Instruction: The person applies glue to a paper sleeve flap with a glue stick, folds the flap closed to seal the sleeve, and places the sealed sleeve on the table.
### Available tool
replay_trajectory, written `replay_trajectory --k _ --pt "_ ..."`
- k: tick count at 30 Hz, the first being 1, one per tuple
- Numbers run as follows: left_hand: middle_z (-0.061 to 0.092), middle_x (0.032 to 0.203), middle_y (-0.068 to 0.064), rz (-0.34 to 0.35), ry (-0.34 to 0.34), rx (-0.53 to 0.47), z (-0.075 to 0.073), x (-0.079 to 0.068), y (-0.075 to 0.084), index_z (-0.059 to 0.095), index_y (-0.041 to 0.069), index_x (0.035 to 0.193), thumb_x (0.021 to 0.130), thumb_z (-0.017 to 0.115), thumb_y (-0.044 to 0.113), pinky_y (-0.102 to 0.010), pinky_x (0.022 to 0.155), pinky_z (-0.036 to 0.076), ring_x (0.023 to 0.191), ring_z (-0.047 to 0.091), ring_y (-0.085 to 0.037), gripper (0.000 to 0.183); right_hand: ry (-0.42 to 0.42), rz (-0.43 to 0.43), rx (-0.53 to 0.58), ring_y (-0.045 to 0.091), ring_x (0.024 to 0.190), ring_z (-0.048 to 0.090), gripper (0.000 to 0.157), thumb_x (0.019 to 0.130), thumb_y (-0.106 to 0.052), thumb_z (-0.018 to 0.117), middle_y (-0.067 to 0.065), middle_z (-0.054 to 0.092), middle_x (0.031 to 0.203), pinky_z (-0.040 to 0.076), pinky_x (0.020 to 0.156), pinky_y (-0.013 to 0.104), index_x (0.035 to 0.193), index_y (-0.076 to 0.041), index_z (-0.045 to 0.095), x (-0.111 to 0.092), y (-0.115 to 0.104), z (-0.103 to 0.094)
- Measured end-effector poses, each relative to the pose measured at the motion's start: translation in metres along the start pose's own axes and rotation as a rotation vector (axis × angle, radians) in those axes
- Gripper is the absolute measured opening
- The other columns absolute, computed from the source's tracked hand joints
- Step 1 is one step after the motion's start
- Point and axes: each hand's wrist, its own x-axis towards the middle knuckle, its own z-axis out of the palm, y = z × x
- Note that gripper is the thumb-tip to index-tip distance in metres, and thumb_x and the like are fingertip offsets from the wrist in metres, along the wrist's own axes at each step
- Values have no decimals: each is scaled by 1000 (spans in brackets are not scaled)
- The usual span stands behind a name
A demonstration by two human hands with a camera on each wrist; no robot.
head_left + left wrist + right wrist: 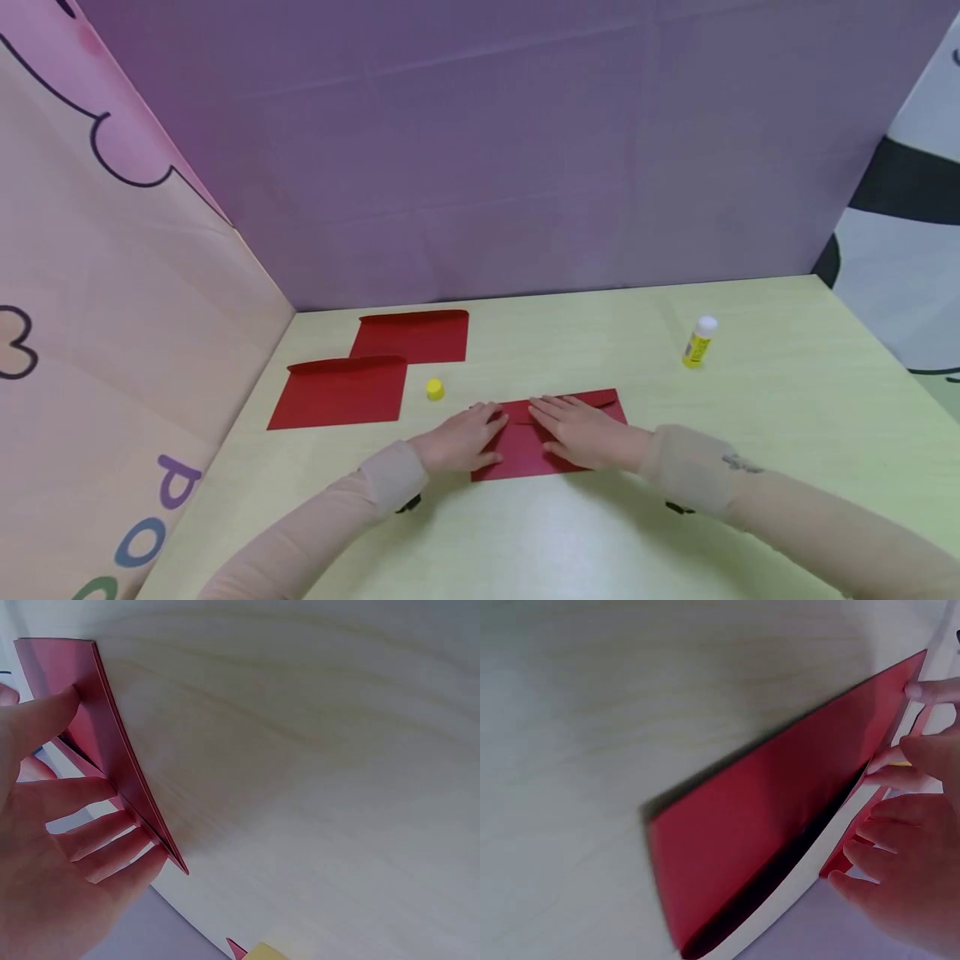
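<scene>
A red envelope (516, 454) lies on the table before me, its flap at the far edge folded toward me. My left hand (461, 439) rests its fingertips along the left part of the flap, thumb on the envelope's body. With fingers extended, my right hand (583, 432) presses on the flap right of the middle. The flap's right end stands slightly raised. In the right wrist view a dark gap runs under the lifted flap (802, 862). Neither hand grips anything; both touch the paper from above.
Two more red envelopes (341, 393) (416, 337) lie at the back left, overlapping slightly. A small yellow cap (435, 389) sits left of the front envelope. Toward the back right stands a yellow glue stick (699, 343) with a white end. A purple backdrop (480, 167) borders the table's far edge.
</scene>
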Motion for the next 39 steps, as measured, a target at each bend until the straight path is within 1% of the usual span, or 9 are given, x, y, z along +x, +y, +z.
replay_trajectory --k 4,9,16,20,24,31,39 --pt "33 138 -8 6 4 8 0 0 0 38 11 135 82 58 42 -33 98 35 125 32 -23 65 -68 17 21 26 131 21 64 88 -39 50 9 27 143 22 105 42 137 -5 30 7 -8 3" --pt "33 138 -8 9 5 9 0 -1 0 37 11 135 82 58 42 -33 99 34 126 32 -23 65 -110 54 56 22 133 16 66 87 -43 48 5 22 145 18 106 41 140 -9 25 14 -13 4" --pt "33 138 -8 14 6 -3 -1 -2 -1 37 10 135 82 57 42 -33 100 33 126 32 -23 66 -174 53 86 21 134 10 73 87 -52 41 4 14 148 15 107 39 141 -9 19 18 -13 16" --pt "32 138 -8 16 8 -2 -1 -1 0 37 10 135 82 57 43 -32 99 34 124 33 -22 66 -171 49 126 20 135 8 76 86 -56 38 5 11 148 13 108 39 142 -9 17 16 -11 19" --pt "33 137 -8 19 10 1 -1 -1 0 37 9 135 82 57 42 -31 98 35 122 34 -22 65 -170 59 184 20 135 9 74 87 -53 41 5 12 148 13 108 39 141 -9 18 12 -7 18" --pt "32 138 -7 9 9 -6 0 -1 -1 37 10 135 82 57 42 -33 98 35 124 32 -24 65 -168 74 217 19 134 10 73 87 -50 43 3 12 148 15 107 37 142 -10 17 0 3 19" --pt "33 136 -8 36 28 3 1 -1 -1 38 9 135 82 58 41 -31 96 38 122 34 -23 65 -128 70 261 22 134 12 70 88 -47 43 5 14 147 18 106 40 141 -8 18 -14 15 21"
